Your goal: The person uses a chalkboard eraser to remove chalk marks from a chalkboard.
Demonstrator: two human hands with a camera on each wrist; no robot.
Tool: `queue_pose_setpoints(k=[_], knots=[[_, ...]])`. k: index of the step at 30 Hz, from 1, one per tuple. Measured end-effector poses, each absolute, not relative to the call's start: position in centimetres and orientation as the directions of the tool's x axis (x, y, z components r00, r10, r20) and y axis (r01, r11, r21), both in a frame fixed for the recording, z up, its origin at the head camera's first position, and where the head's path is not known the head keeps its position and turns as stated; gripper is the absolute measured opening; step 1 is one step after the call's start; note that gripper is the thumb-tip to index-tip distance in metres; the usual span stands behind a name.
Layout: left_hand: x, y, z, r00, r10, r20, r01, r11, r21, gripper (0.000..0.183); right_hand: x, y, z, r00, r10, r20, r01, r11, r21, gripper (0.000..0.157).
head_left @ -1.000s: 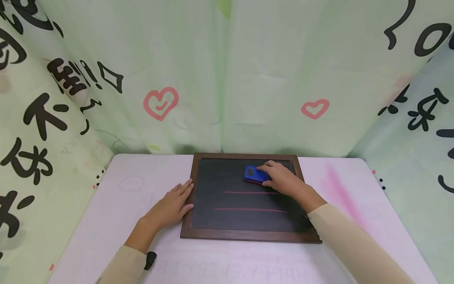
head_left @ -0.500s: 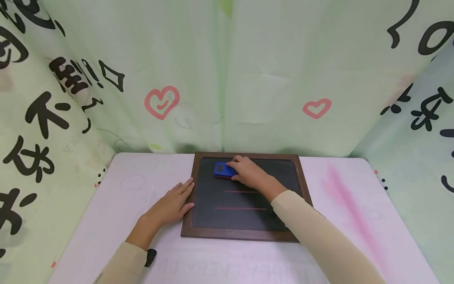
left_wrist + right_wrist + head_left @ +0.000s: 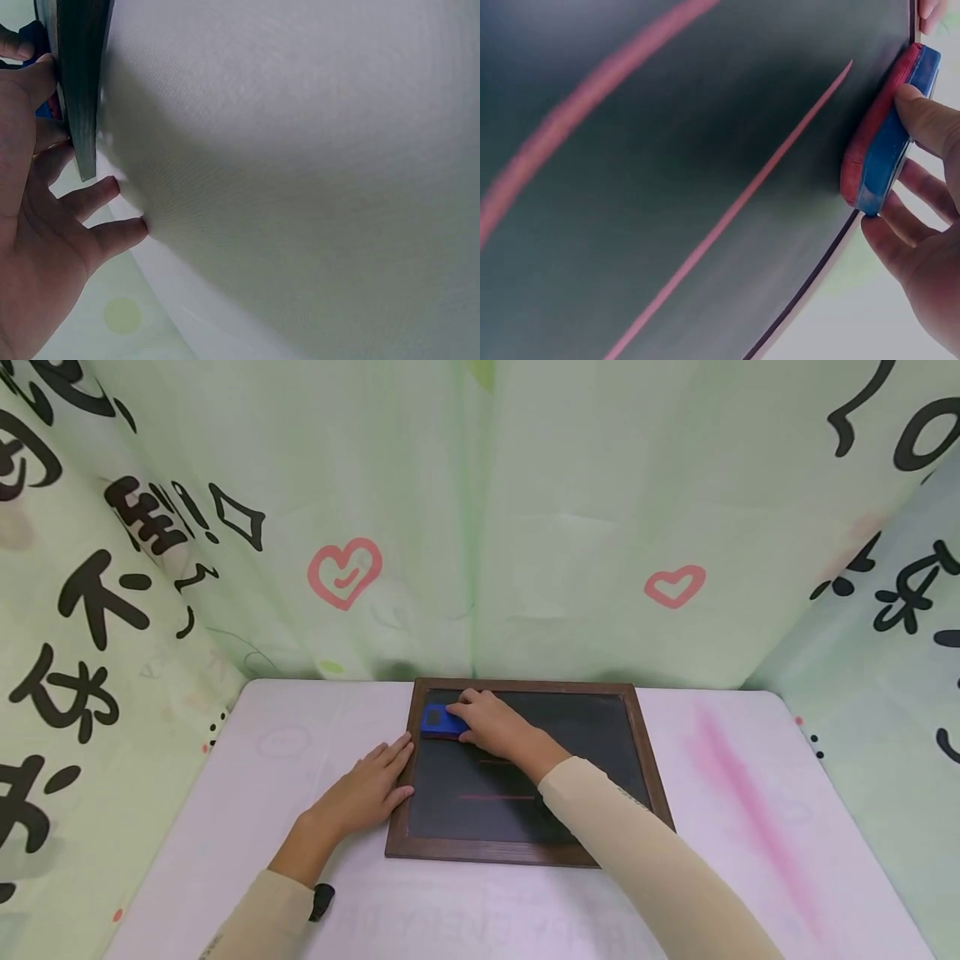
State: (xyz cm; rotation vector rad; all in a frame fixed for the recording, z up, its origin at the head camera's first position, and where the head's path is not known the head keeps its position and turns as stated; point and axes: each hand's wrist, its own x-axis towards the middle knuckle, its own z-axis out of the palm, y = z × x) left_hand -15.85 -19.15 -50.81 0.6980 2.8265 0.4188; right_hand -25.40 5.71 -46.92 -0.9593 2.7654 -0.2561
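A framed blackboard (image 3: 592, 727) lies on the table, with two pink lines (image 3: 497, 797) across it, partly hidden by the right arm. My right hand (image 3: 491, 722) grips a blue eraser (image 3: 438, 720) at the board's far left corner. In the right wrist view the eraser's red felt (image 3: 866, 142) faces the board, and thumb and fingers hold its blue body from both sides. My left hand (image 3: 371, 785) rests on the left side of the wooden frame (image 3: 399, 827), fingers extended. In the left wrist view, two of its fingertips (image 3: 135, 229) reach the table beside the frame.
The white table (image 3: 300, 735) has a pink smear (image 3: 738, 785) right of the board. A pale green curtain (image 3: 555, 527) with black characters and pink hearts hangs behind and at both sides.
My right hand has slid the eraser leftward along the upper part of the board, from its right side to the left end. The left hand has stayed on the frame.
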Motion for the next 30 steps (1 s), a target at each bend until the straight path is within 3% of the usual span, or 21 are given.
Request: queue_pose_setpoints(k=[17, 30], knots=[[-16.0, -19.0, -51.0, -0.871, 0.478, -0.112, 0.425, 0.848, 0.318, 0.07, -23.6, 5.7, -47.2, -0.727, -0.679, -0.102, -0.65, 0.728, -0.219, 0.054], [-15.7, -18.9, -50.5, -0.868, 0.487, -0.096, 0.436, 0.841, 0.322, 0.068, -23.4, 9.7, -47.1, -0.772, -0.624, -0.119, -0.574, 0.765, -0.293, 0.055]])
